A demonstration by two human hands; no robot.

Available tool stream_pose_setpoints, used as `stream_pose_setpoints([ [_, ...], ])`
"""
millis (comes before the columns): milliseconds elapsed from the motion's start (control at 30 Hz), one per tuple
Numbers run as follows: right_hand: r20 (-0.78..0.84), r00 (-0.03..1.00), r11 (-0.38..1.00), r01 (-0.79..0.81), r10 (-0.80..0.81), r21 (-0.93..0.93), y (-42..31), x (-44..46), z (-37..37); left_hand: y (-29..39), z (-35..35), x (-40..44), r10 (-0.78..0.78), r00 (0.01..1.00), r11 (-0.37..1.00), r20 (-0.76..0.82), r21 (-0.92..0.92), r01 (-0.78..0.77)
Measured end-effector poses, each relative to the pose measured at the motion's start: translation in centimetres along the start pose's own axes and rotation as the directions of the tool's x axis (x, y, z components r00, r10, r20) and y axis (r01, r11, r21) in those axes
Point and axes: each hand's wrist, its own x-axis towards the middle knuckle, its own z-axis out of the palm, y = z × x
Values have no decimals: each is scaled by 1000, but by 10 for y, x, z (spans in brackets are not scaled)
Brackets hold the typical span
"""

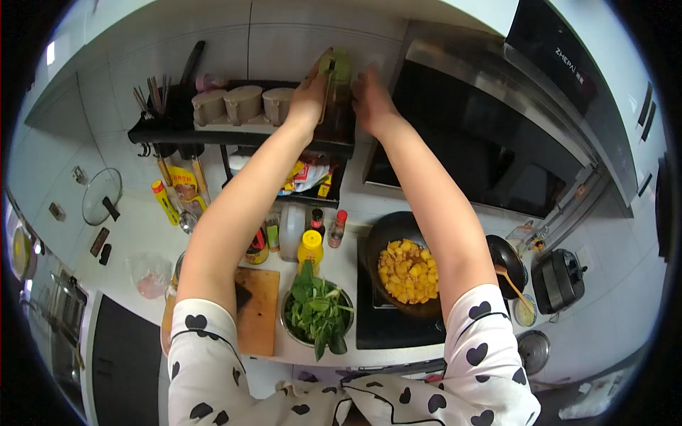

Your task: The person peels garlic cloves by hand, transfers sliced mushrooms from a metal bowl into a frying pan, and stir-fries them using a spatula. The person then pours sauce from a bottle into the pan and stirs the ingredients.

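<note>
Both my arms reach up to the black wall shelf. My left hand (307,98) lies along the left side of a clear container with a green lid (341,65) at the shelf's right end and appears to grip it. Just right of the container is my right hand (372,101), its fingers apart and nothing in them; it looks separated from the container by a small gap. Several lidded beige seasoning jars (244,104) stand in a row left of my left hand. What the container holds cannot be made out clearly.
Below, a wok (375,245) with yellow chunks of food sits on the black stove (391,332). Leafy greens (312,312) fill a metal bowl beside a wooden cutting board (264,312). A yellow-capped bottle (310,247) stands behind. The range hood (469,135) borders my right arm.
</note>
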Motion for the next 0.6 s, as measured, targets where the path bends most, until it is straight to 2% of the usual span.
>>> stream_pose_setpoints([
  [33, -37, 999, 1000, -15, 15, -7, 1, 1, -4, -4, -1, -3, -23, 997, 1000, -69, -18, 22],
  [67, -73, 997, 999, -34, 33, -12, 6, -2, -9, -15, -8, 0, 14, 1000, 999, -19, -50, -14],
  [100, -74, 997, 1000, 22, -23, -17, 9, -9, -1, -9, -17, -6, 80, 995, 997, -55, 23, -79],
  [200, -80, 995, 998, 57, -60, -37, 7, -65, 25, -29, -35, -27, 194, 980, 973, 44, 119, -198],
  [300, -96, 993, 997, 77, -76, 9, 26, -94, 38, -30, -43, -62, 216, 971, 965, 100, 131, -228],
  [333, -90, 993, 997, 81, -79, 17, 34, -106, 44, -29, -46, -76, 195, 976, 954, 98, 212, -212],
  [400, -90, 994, 995, 61, -54, 75, 58, -127, 54, -37, -55, -105, 123, 981, 974, 152, 170, -149],
  [467, -37, 996, 986, -79, 85, 146, 77, -160, 70, -50, -68, -130, 11, 976, 993, 218, 114, -37],
  [500, -37, 989, 975, -134, 142, 176, 88, -175, 76, -53, -73, -148, -45, 977, 993, 207, 119, 21],
  [567, 66, 976, 959, -217, 209, 179, 124, -195, 68, -79, -95, -171, -177, 959, 980, 221, 131, 151],
  [600, 54, 955, 932, -295, 290, 210, 138, -208, 66, -88, -104, -188, -236, 951, 963, 198, 181, 201],
])
